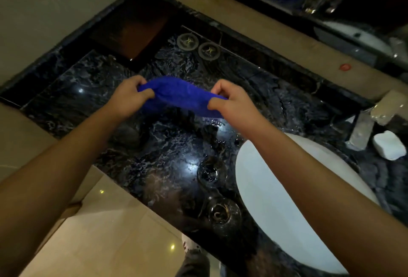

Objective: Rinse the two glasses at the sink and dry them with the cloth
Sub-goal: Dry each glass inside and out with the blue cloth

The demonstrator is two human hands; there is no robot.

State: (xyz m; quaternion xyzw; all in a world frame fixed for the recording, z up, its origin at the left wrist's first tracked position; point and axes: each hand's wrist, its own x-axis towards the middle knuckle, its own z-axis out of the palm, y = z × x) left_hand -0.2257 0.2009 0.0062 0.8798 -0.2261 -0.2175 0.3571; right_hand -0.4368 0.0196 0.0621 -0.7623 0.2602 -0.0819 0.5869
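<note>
**Both hands pinching a blue cloth above the dark counter**

A black marble countertop (167, 144) is filling the middle of the frame, wet and glinting, with beige floor tiles running along its lower left edge. A white oval basin (276, 199) is sitting at the lower right, partly crossed by the right forearm.

The blue cloth (178, 96) is hanging stretched at centre frame, between the two hands and above the counter. The left hand (130, 98) is pinching its left end, fingers curled tight with the thumb pressing on top. The right hand (231, 100) is gripping the right end, fingers curled and thumb closing against them.

Two clear glasses are standing upright on the counter just left of the basin: the farther glass (208, 173) and, below it in the frame, the nearer glass (223, 212), close to the counter's front edge. Neither hand is touching them.

Two round coasters (198, 46) are lying at upper centre. A white soap bar (389, 146) is resting at right. Open counter is lying left of the glasses.
</note>
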